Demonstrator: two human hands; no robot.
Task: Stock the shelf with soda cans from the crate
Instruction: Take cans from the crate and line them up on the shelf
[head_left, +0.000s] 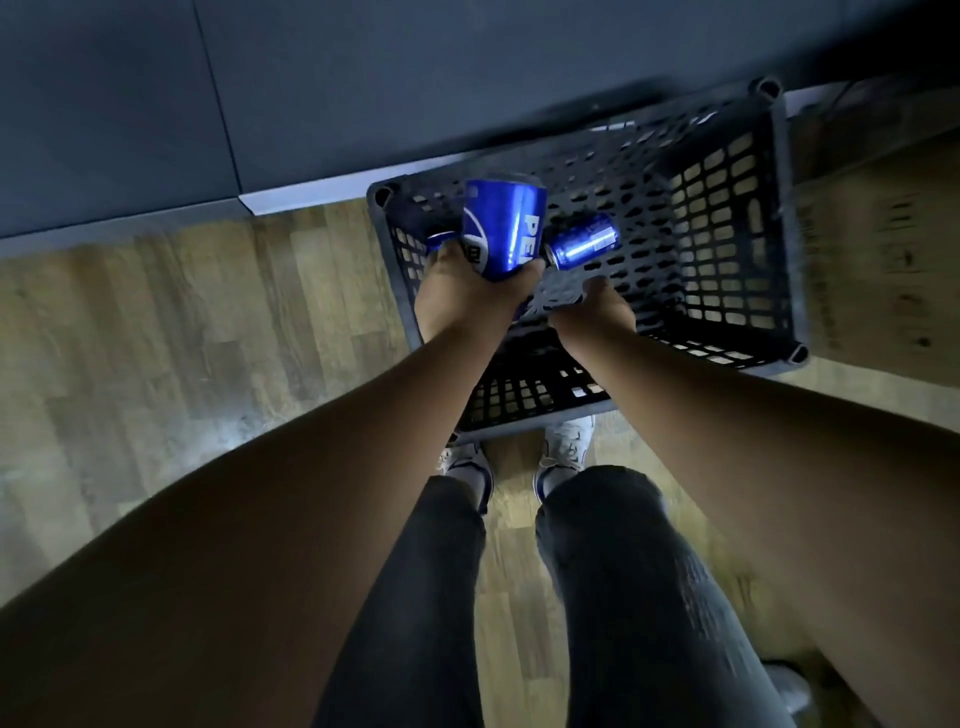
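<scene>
**Over the crate, one can in hand**

Left hand (467, 291) grips a blue can (506, 228), fingers and thumb wrapped round its lower end. The can tilts away from the person, white lettering on its side, and is held above the left part of the crate (779, 218), near the far left corner. A sliver of blue shows at the fingertips on the hand's left side and another under the palm; cannot tell what these are.

Right hand (597, 306) reaches down into the crate just beside the left hand. Only its back and wrist show. Fingers hidden, so grip unknown.

A loose can (584, 247), also blue, lies on its side on the crate's perforated bottom, nearer the left wall than the right, just beyond the right hand. Contact between them: cannot tell.

The crate is black plastic lattice and sits on a wood floor (156, 338), its far edge close to a pale baseboard (311, 189) under a dark wall (363, 78). A cardboard box (883, 260) stands against its right side. White shoes (563, 447) sit at the near edge.
</scene>
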